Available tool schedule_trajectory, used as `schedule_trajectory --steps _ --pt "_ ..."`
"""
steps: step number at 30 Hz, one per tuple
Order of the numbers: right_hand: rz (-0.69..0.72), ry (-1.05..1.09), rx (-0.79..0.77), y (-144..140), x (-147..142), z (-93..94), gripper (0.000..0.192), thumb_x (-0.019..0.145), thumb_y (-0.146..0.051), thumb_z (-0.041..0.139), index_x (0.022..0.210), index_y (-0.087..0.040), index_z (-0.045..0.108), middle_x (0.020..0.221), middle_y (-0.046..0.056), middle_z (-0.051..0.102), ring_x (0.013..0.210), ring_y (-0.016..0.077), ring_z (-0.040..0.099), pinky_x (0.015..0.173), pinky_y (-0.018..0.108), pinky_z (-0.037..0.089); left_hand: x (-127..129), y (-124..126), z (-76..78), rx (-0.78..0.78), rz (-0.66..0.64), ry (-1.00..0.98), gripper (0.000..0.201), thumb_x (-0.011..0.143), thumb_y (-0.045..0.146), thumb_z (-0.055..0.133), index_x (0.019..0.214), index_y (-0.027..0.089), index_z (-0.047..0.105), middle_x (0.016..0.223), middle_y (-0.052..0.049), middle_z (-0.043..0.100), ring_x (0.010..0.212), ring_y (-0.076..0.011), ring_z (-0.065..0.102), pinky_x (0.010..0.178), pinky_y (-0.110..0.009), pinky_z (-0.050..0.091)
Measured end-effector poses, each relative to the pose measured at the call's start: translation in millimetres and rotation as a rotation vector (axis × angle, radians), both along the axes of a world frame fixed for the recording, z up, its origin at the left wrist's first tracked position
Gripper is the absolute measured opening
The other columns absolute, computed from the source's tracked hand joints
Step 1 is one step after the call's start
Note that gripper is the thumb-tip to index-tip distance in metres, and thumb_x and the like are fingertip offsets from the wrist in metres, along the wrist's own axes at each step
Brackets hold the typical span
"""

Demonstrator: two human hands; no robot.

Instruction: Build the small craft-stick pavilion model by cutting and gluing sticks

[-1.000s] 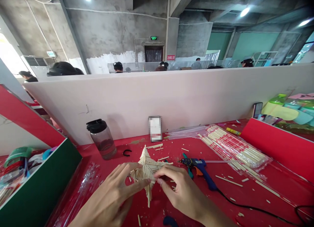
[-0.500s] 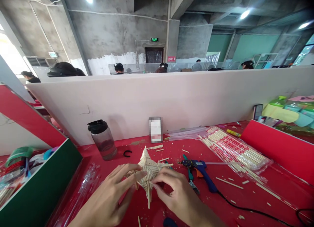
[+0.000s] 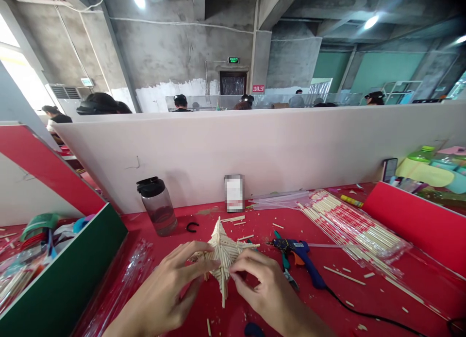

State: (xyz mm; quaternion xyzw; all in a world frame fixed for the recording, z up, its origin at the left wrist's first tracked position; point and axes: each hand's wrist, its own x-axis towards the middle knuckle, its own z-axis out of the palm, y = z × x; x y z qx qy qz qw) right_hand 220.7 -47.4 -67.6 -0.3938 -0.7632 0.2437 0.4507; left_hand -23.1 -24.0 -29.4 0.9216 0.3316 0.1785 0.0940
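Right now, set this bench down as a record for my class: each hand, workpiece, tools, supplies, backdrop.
Left hand: touching the star's left side
Right hand: at the star's lower right
Workpiece: star built of pale sticks
Tools: blue glue gun, teal-handled tool partly beneath
Supplies: bagged sticks, right
Backdrop: pale partition

There are two hands (image 3: 171, 278) (image 3: 265, 281), one stick star (image 3: 221, 244), one glue gun (image 3: 305, 260), one black-lidded bottle (image 3: 159, 208) and one exit sign (image 3: 233, 60).

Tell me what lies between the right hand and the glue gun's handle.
Green-handled pliers lie there on the red table, between the right hand and the glue gun's handle, as the head view shows.
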Motion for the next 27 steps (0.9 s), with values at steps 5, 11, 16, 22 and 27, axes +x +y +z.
schedule_trajectory --steps 5,11,16,22,27 --pt "-0.006 -0.008 0.007 0 -1 -1.9 0.02 0.086 -0.005 0.059 0.088 -0.02 0.072 0.083 0.003 0.069 0.077 0.0159 0.064 0.071 0.023 0.05 1 -3 3.3 0.014 -0.005 0.011 0.07 0.075 -0.002 0.048 0.133 0.035 0.065 0.136 -0.007 0.058 0.117 -0.0246 0.063 0.096 -0.038 0.058" --pt "-0.02 -0.03 0.015 0 -3 -2.8 0.02 0.084 -0.003 0.058 0.086 -0.019 0.07 0.081 0.003 0.066 0.074 0.0154 0.062 0.067 0.023 0.049 3 -3 5.5 0.0 -0.012 0.012 0.072 0.075 -0.003 0.048 0.133 0.036 0.066 0.135 -0.007 0.058 0.118 -0.0243 0.062 0.098 -0.038 0.057" --pt "-0.023 -0.021 0.004 0 -3 -3.0 0.019 0.084 -0.003 0.06 0.085 -0.019 0.07 0.083 0.003 0.066 0.076 0.0158 0.062 0.069 0.023 0.049 5 -4 5.2 -0.018 -0.001 0.012 0.071 0.076 -0.003 0.047 0.132 0.036 0.065 0.136 -0.007 0.055 0.119 -0.0236 0.061 0.099 -0.038 0.055" --pt "-0.044 -0.014 0.04 0 -4 0.0 0.019 0.081 -0.001 0.064 0.084 -0.019 0.07 0.082 0.002 0.067 0.076 0.0154 0.064 0.07 0.023 0.049 12 -7 7.3 0.075 0.04 -0.016 0.048 0.089 0.008 0.049 0.128 0.032 0.065 0.128 -0.008 0.06 0.113 -0.0221 0.064 0.091 -0.031 0.058" --pt "-0.042 -0.012 0.136 -1 -5 2.2 0.017 0.082 -0.003 0.065 0.084 -0.019 0.069 0.082 0.003 0.068 0.078 0.0159 0.065 0.072 0.022 0.05 16 -4 8.0 0.243 0.026 -0.045 0.029 0.095 0.019 0.055 0.118 0.03 0.069 0.11 -0.006 0.068 0.098 -0.0205 0.067 0.081 -0.027 0.058"
